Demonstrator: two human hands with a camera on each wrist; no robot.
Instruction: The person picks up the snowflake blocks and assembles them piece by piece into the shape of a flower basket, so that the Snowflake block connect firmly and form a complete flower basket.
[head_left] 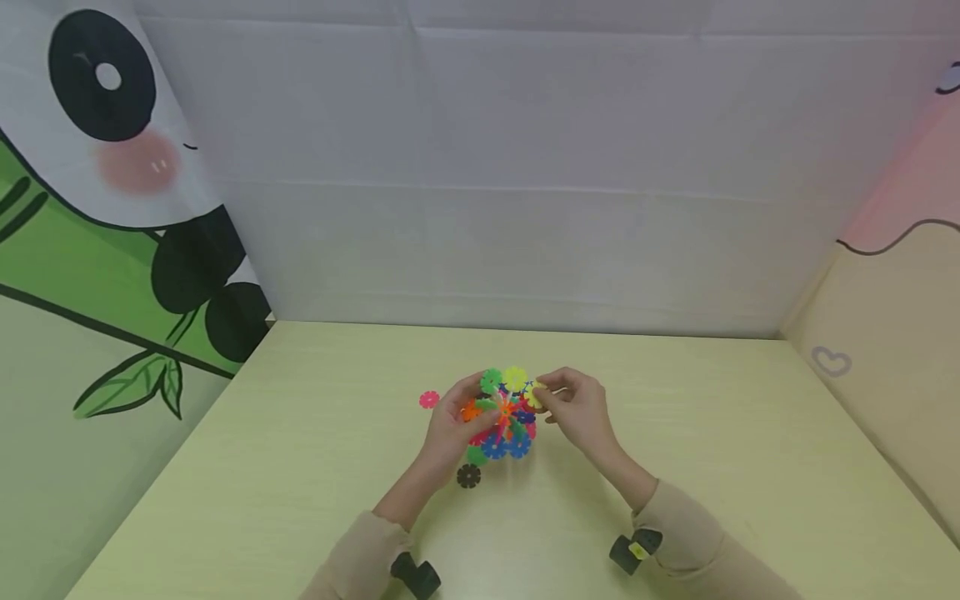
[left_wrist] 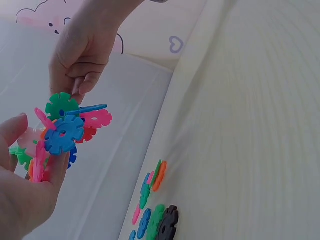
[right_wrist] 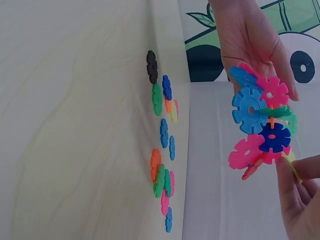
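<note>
A ball-like cluster of slotted plastic snowflake discs, in pink, blue, green, orange and other colours, is raised above the table. My left hand grips it from the left, thumb across the near side. In the left wrist view, a light blue disc faces the camera. My right hand pinches a yellow disc between thumb and fingers at the cluster's right edge. The right wrist view shows that yellow disc nearly edge-on beside a dark blue disc; whether it is slotted in cannot be told.
Loose discs lie on the pale table below the hands, among them a black one, a green one and a pink one. More show in the right wrist view, including an orange disc. A white backdrop stands behind.
</note>
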